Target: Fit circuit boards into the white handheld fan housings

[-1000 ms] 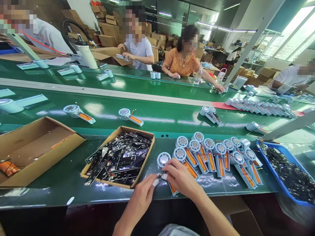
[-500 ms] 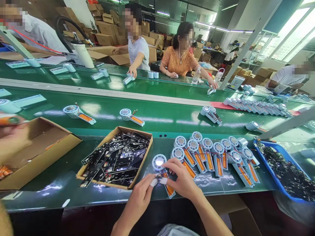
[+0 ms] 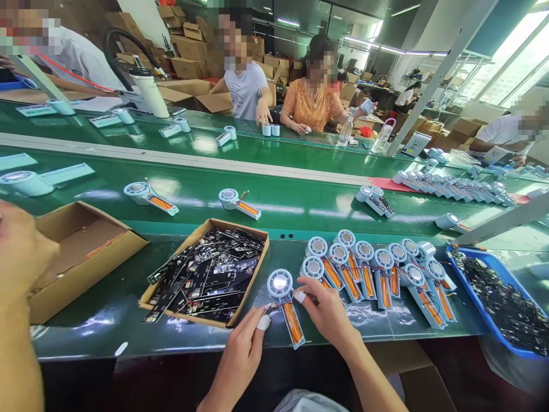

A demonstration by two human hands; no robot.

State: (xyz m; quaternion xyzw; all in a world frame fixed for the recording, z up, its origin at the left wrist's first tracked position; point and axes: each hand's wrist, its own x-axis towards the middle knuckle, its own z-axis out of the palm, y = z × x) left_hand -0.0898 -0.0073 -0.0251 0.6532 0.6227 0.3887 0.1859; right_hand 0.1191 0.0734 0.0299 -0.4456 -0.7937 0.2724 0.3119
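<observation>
A light-blue handheld fan body [image 3: 280, 284] lies face up in front of me, its round head away from me. An orange battery [image 3: 292, 323] fills the open handle, which points toward me. My left hand [image 3: 246, 346] is at the left of the handle, thumb and forefinger pinched on a thin wire near the neck. On the other side, my right hand [image 3: 328, 315] pinches a wire end beside the head. White covers sit on fingertips of both hands. The wire ends are mostly hidden by the fingers.
A carton of black circuit boards [image 3: 214, 274] stands left, a blue tray of boards [image 3: 501, 297] right. Several similar fan bodies [image 3: 384, 260] lie together right of me. Beyond runs a green conveyor [image 3: 295, 203]. A neighbour's arm [image 3: 19, 274] reaches in by another carton [image 3: 86, 280].
My hands have moved apart, from together over the handle to either side of it, uncovering the battery. Fans on the conveyor have shifted slightly right in view. The neighbour's hand at left moved.
</observation>
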